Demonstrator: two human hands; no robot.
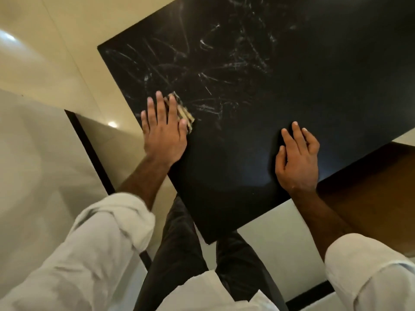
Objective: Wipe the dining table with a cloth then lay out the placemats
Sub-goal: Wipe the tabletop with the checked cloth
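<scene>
Streaks (213, 77) of pale white crossed the far half of the black dining table (247, 158), while the near half looked dark and even. The left hand (165, 135) lay flat with its fingers straight and slightly spread, pressing a small striped tan cloth (184, 112) onto the tabletop right beside the table's left edge. The right hand (297, 160) rested on the bare surface near the opposite edge, holding nothing, its fingers relaxed and only loosely bent. Since the cloth was pinned by a flat palm and not gripped, a quick stroke could probably have let it slide out from under the fingers. So close to the edge, an outward sweep might have carried it off onto the pale floor (56, 41). A small folded cloth also risked smearing the marks about instead of lifting them, and the bracing hand could well have left prints on the glossy top. Most of the cloth was covered by the left hand, so its true size and folds could not be judged. Whether the streaks were residue, scratches or veining in the top could not be told. The table's far and right ends ran out of the frame, no placemats showed anywhere, and the brown surface (370, 198) below the right edge was too dim to identify.
</scene>
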